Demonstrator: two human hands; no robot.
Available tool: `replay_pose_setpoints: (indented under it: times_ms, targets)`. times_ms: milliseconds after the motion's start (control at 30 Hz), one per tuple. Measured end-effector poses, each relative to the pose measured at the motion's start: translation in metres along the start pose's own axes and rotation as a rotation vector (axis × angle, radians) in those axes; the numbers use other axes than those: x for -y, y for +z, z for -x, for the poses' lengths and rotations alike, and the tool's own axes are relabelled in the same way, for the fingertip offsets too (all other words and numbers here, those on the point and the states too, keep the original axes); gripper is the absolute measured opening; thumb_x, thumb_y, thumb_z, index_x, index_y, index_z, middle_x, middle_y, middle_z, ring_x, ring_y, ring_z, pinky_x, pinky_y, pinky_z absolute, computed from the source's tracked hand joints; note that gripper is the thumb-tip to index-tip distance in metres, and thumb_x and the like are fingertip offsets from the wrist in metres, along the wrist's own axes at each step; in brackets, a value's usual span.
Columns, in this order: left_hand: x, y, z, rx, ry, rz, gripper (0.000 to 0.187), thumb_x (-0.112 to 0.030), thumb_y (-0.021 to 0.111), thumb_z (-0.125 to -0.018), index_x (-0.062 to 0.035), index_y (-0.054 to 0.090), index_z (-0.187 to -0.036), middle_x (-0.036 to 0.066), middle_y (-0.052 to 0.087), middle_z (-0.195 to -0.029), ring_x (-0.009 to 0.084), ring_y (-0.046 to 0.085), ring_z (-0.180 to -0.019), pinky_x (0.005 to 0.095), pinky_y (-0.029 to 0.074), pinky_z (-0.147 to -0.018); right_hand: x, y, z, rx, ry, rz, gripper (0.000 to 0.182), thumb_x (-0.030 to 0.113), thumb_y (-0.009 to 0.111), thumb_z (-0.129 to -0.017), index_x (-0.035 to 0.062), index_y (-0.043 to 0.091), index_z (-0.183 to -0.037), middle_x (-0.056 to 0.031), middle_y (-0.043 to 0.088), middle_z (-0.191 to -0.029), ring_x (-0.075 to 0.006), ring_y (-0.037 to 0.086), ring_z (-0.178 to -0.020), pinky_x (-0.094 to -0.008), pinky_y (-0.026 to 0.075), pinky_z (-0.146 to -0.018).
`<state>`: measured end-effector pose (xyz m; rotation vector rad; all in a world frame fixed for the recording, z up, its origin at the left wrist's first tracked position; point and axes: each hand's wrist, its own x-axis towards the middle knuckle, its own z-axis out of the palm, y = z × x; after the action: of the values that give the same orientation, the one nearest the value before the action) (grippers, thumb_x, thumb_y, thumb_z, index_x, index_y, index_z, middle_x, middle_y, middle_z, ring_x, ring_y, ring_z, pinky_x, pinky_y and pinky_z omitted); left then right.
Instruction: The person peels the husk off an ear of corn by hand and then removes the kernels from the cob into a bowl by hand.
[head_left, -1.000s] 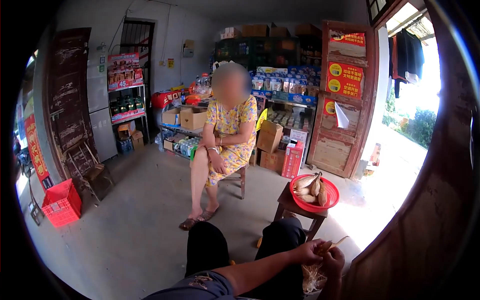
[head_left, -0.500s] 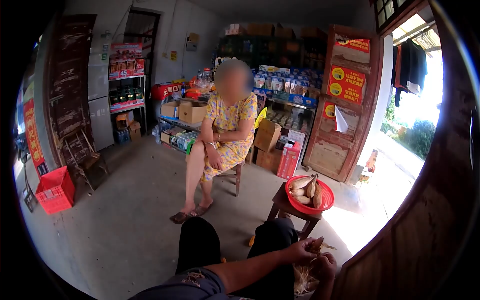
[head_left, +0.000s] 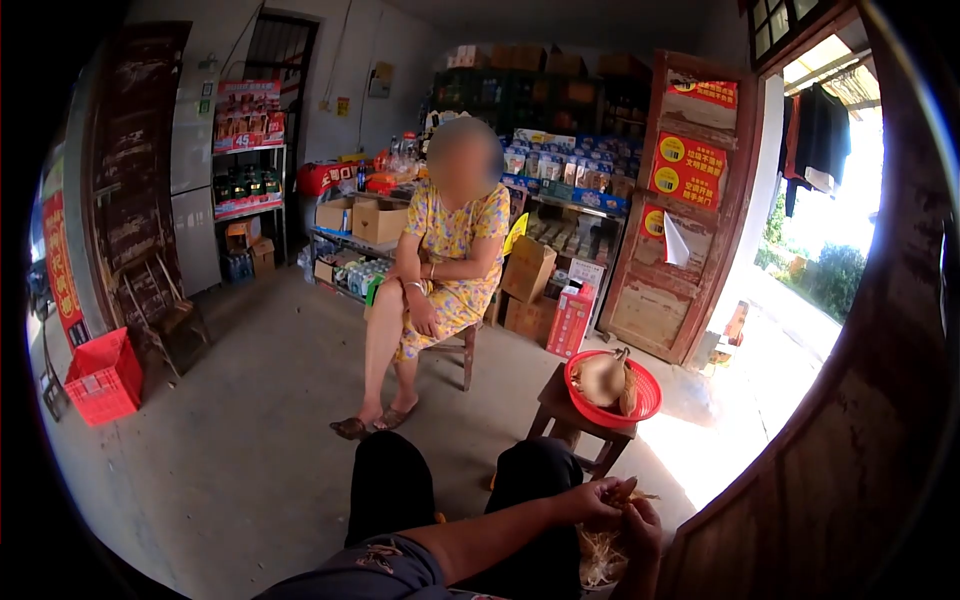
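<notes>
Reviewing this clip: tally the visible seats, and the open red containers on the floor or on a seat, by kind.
Seats: 3 (left chair, seated person's seat, stool)
Red crate: 1
Red basket: 1
Total: 5

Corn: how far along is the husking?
Done: some stripping, judging by the loose husks. In hand: one partly hidden ear, between left hand and right hand. Left: the ears in the red basket, seemingly unhusked. Finished ears can't be made out.
</notes>
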<state>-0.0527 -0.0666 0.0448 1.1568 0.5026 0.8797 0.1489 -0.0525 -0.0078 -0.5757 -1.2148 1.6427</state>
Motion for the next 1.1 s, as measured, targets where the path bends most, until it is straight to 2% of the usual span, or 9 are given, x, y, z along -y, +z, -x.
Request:
replay_pose_setpoints:
  times_ms: [400,467,667,733,767,800,900,1000,1100]
  targets:
    - [0.018,-0.006,-0.006,-0.011,0.059,-0.265,0.053,-0.005,0.070,-0.082,-0.0016,0.045,-0.129,0.004,0.051,-0.109,0.0108,0.051,-0.101,0.0270,0.045,-0.090,-0.007,0.007,-0.004,-0.078,-0.069,0.151,0.025,0.003,0.055,-0.090,-0.0044,0.060,-0.113,-0.0098,0.067,-0.100,-0.0165,0.065,-0.085,-0.0257,0.052,-0.076]
    - [0.019,-0.009,-0.008,-0.062,0.143,-0.654,0.050,-0.007,0.068,-0.080,-0.0010,0.049,-0.126,0.007,0.050,-0.111,0.0139,0.051,-0.103,0.0283,0.044,-0.091,-0.013,0.005,-0.007,-0.089,-0.106,0.178,0.025,0.002,0.056,-0.089,-0.0038,0.060,-0.112,-0.0090,0.067,-0.100,-0.0160,0.065,-0.084,-0.0254,0.052,-0.076]
    - [0.017,-0.005,-0.006,-0.111,0.144,-0.795,0.040,-0.009,0.067,-0.081,-0.0005,0.053,-0.118,0.011,0.052,-0.109,0.0189,0.052,-0.102,0.0287,0.043,-0.092,-0.021,0.017,-0.007,-0.164,-0.100,0.104,0.016,0.007,0.061,-0.090,0.0000,0.062,-0.103,-0.0040,0.067,-0.090,-0.0121,0.063,-0.078,-0.0223,0.050,-0.069]
    - [0.007,0.005,-0.001,-0.113,0.192,-0.760,0.040,-0.009,0.067,-0.082,-0.0013,0.053,-0.118,0.009,0.052,-0.108,0.0172,0.052,-0.102,0.0284,0.043,-0.092,-0.043,0.003,-0.010,-0.268,-0.237,0.620,0.012,0.008,0.062,-0.090,0.0019,0.064,-0.100,-0.0027,0.067,-0.089,-0.0101,0.062,-0.078,-0.0221,0.049,-0.069]
    - [0.003,0.008,0.002,-0.115,0.238,-0.725,0.039,-0.009,0.067,-0.083,-0.0021,0.052,-0.119,0.007,0.053,-0.108,0.0154,0.052,-0.102,0.0280,0.043,-0.092,-0.061,-0.008,-0.011,-0.248,-0.107,0.268,0.022,0.002,0.061,-0.088,-0.0004,0.061,-0.110,-0.0055,0.066,-0.100,-0.0145,0.062,-0.093,-0.0265,0.049,-0.083]
    - [0.004,0.005,0.002,-0.114,0.245,-0.732,0.039,-0.009,0.067,-0.083,-0.0021,0.052,-0.119,0.007,0.053,-0.108,0.0154,0.052,-0.102,0.0280,0.043,-0.092,-0.102,-0.052,-0.018,-0.307,-0.080,0.512,0.021,0.001,0.062,-0.085,0.0004,0.061,-0.106,-0.0049,0.066,-0.100,-0.0140,0.061,-0.092,-0.0261,0.048,-0.084]
    - [-0.002,0.002,0.010,0.036,0.100,-0.231,0.043,-0.007,0.067,-0.086,-0.0057,0.047,-0.125,0.000,0.055,-0.106,0.0086,0.053,-0.098,0.0245,0.045,-0.088,-0.120,-0.082,-0.009,-0.418,0.104,0.917,0.011,0.005,0.063,-0.082,0.0017,0.065,-0.092,-0.0075,0.069,-0.085,-0.0152,0.063,-0.079,-0.0298,0.051,-0.069]
    - [-0.008,0.001,0.012,-0.075,0.068,-0.099,0.046,-0.005,0.066,-0.087,-0.0055,0.045,-0.128,0.000,0.056,-0.105,0.0077,0.054,-0.096,0.0234,0.045,-0.086,-0.091,-0.059,0.016,-0.343,0.248,1.386,0.010,0.006,0.063,-0.081,0.0031,0.067,-0.089,-0.0102,0.068,-0.077,-0.0166,0.063,-0.072,-0.0328,0.050,-0.062]
    - [-0.006,-0.001,0.009,-0.121,0.069,-0.101,0.051,-0.004,0.066,-0.087,-0.0054,0.043,-0.133,0.000,0.057,-0.109,0.0064,0.053,-0.099,0.0228,0.046,-0.086,-0.087,-0.077,0.016,-0.290,0.227,1.279,0.031,0.013,0.066,-0.085,0.0046,0.061,-0.115,-0.0116,0.069,-0.089,-0.0170,0.063,-0.074,-0.0315,0.052,-0.065]
